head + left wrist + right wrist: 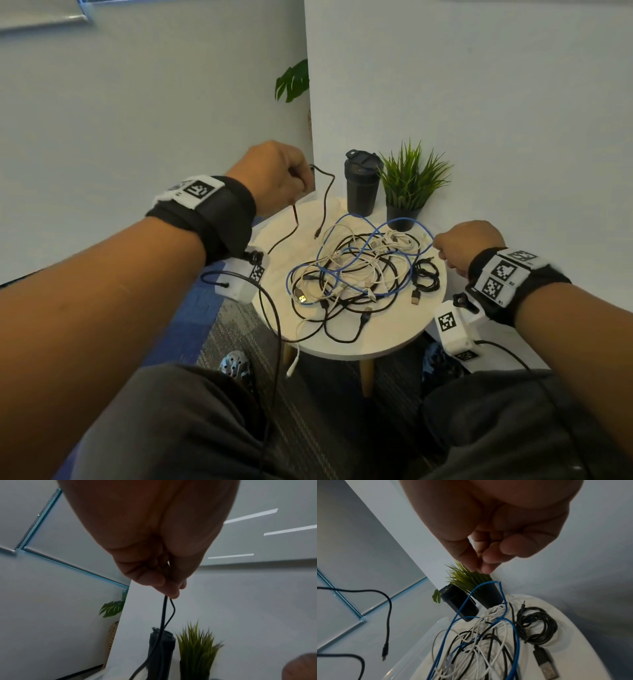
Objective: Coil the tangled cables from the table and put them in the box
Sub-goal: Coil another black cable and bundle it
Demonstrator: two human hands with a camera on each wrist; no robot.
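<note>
A tangle of black, white and blue cables [356, 274] lies on a small round white table [376, 342]. My left hand [301, 181] is raised over the table's back left and grips a black cable [329, 192]. Both strands hang from the fist, and the plug end [317, 235] dangles just above the tabletop. The left wrist view shows the fingers [171, 592] curled round that cable [163, 615]. My right hand [440, 246] hovers at the table's right edge with its fingertips [481, 568] pressed together. They sit just above a raised blue cable loop [488, 584], apart from it. No box is in view.
A black tumbler [362, 185] and a potted grass plant [411, 181] stand at the table's back, against a white wall. A small coiled black USB cable [424, 274] lies at the tangle's right. My knees are below the table's front edge, and wrist-camera leads hang there.
</note>
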